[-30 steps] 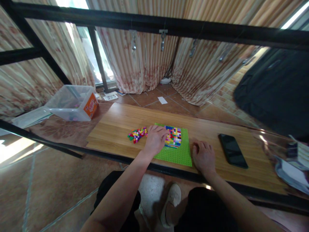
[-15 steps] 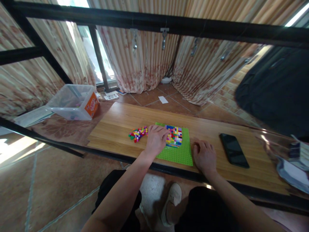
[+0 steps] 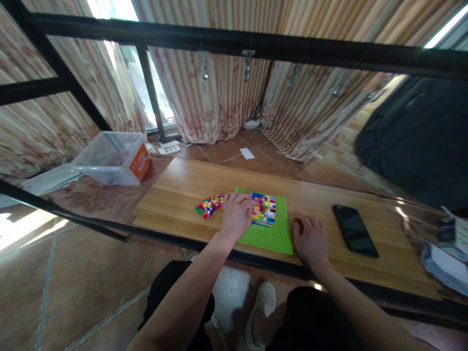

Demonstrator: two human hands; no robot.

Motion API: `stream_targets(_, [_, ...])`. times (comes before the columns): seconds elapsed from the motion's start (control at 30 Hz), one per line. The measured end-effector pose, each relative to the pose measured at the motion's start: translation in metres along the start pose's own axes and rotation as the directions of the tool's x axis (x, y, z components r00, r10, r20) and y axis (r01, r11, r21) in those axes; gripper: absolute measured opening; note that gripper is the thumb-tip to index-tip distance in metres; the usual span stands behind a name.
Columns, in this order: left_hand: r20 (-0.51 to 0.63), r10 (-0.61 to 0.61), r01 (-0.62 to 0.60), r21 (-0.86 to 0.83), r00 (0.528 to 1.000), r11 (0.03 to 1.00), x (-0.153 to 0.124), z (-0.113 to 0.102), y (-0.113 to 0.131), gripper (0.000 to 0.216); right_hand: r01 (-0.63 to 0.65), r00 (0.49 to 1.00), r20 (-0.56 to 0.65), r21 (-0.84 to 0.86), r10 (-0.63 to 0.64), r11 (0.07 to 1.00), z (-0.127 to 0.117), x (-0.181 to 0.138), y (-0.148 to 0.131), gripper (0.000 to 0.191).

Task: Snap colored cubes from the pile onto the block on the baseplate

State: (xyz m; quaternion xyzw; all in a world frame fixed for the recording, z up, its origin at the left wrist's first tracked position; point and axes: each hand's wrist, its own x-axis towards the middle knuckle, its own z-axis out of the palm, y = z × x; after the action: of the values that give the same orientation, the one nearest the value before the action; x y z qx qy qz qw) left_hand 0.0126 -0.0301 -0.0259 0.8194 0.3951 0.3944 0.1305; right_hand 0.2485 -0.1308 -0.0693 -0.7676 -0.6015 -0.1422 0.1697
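Note:
My left hand (image 3: 237, 214) reaches over the left part of a green studded baseplate (image 3: 280, 239), its fingers pinched at the left edge of a patch of colourful toy bricks (image 3: 265, 209). Whatever sits between those fingertips is hidden by the hand. Left of it lies a loose pile of small toy bricks (image 3: 209, 205) on the wooden tabletop, in red, yellow, purple, green and other colours. My right hand (image 3: 310, 240) rests on the table just off the baseplate's right edge, fingers loosely curled, with nothing seen in them.
A black phone (image 3: 355, 230) lies right of my right hand. Beyond the left end of the wooden tabletop (image 3: 161, 204) stands a clear plastic bin (image 3: 106, 163) with an orange label. A dark metal bar (image 3: 226, 41) with hanging clips crosses above. Papers (image 3: 448, 261) sit far right.
The whole view has shifted slightly, so things appear a little lower. My left hand stays at the brick patch with barely any movement, and my right hand keeps its place.

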Motion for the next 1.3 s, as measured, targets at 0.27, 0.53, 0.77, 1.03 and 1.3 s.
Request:
stream_targets(0.27, [-0.025, -0.124, 0.121, -0.093, 0.992, 0.988, -0.001, -0.01, 0.0, 0.027, -0.004, 1.0, -0.005, -0.015, 0.004, 1.0, 0.002, -0.001, 0.001, 0.023])
stream_targets(0.53, [0.05, -0.411, 0.404, -0.316, 0.91, 0.858, 0.007, 0.002, 0.002, 0.021, 0.009, 1.0, -0.01, -0.021, -0.009, 1.0, 0.004, -0.002, 0.002, 0.024])
stream_targets(0.77, [0.083, -0.504, 0.488, -0.423, 0.86, 0.763, 0.011, 0.013, 0.006, 0.02, 0.027, 1.0, -0.009, -0.004, -0.027, 1.0, 0.005, -0.002, 0.004, 0.022])
stream_targets(1.03, [0.108, -0.583, 0.555, -0.481, 0.805, 0.678, 0.015, 0.017, 0.009, 0.017, 0.036, 0.999, -0.019, -0.007, -0.036, 0.999, 0.009, -0.004, 0.008, 0.023])
stream_targets(1.3, [0.074, -0.565, 0.532, -0.455, 0.822, 0.714, 0.009, 0.023, 0.009, 0.014, 0.054, 0.998, -0.023, -0.013, -0.054, 0.998, 0.008, -0.004, 0.009, 0.024])
